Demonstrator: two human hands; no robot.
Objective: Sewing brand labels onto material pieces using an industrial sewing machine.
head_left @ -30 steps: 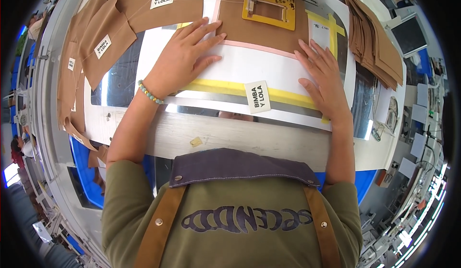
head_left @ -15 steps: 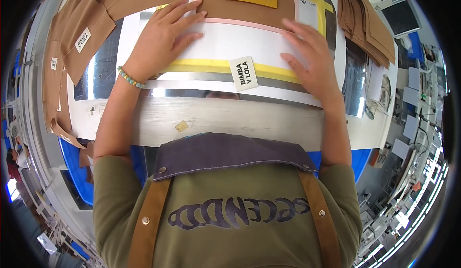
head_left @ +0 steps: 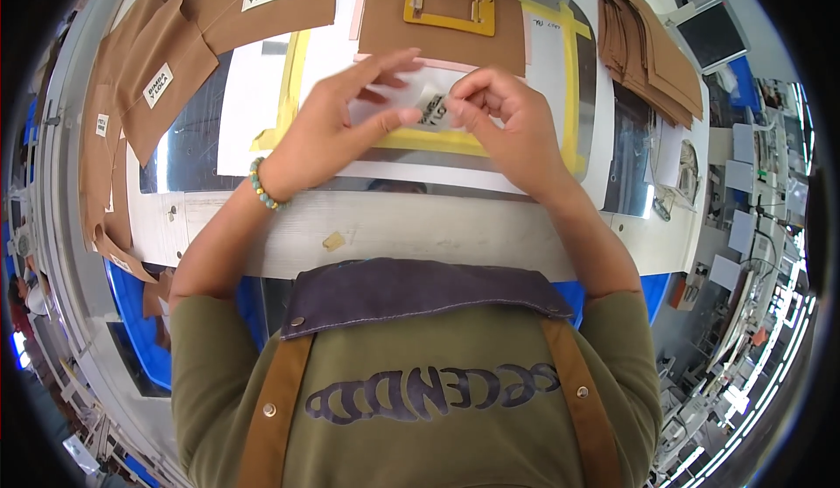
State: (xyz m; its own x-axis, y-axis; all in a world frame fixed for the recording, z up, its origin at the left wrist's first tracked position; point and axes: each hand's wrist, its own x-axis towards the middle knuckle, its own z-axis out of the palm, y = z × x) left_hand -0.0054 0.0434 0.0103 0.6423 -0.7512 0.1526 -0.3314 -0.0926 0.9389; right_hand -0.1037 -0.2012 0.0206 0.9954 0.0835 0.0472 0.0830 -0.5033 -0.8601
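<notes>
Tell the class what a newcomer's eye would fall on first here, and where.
Probably the flat yellow rectangular frame on the brown sheet at top centre. Next, the small white dark-printed label, held by the right hand near the middle. A fanned stack of brown pieces lies at upper right.

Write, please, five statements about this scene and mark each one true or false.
1. The right hand holds a small white label. True.
2. The bead bracelet is on the right arm. False: it is on the left arm.
3. The yellow frame lies on brown material. True.
4. The dark screen is at the picture's left side. False: it is at the right.
5. The left hand rests on the yellow frame. False: it is open, apart from the frame.
</notes>
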